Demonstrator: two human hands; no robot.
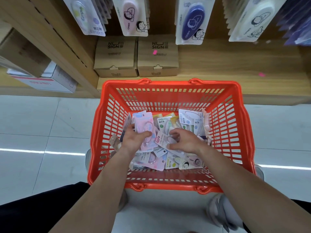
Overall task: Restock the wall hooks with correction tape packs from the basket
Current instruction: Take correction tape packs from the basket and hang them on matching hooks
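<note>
1. Head camera, looking straight down: an orange plastic basket [170, 84] stands in front of a low wooden shelf [235, 61]. Two bare forearms reach into it from the bottom of the picture.
2. Across the bottom of the basket lies a loose heap of correction tape packs [171, 163]. They are pastel cards with clear blisters, overlapping at every angle.
3. The left hand [134, 140] is at the left side of the heap. Its fingers curl behind a pink pack [145, 127] and the thumb lies across the front, so the hand grips it. The pack stands tilted above the others.
4. The right hand [185, 140] is near the middle of the heap, palm down, its fingers bent like a claw. The forefinger and thumb pinch opposite edges of a pale pack [165, 140]. Blur makes it hard to tell whether that pack is lifted or lies on the heap.
5. The two hands are near each other but apart.
6. Along the top edge, hanging packs [193, 21] fill the wall in rows: green-and-white, pink, navy and white designs.
7. Two brown cardboard boxes [116, 56] stand side by side on the shelf behind the basket. A white carton [50, 81] lies to the left, and a pale tiled floor [42, 123] spreads on both sides.
</note>
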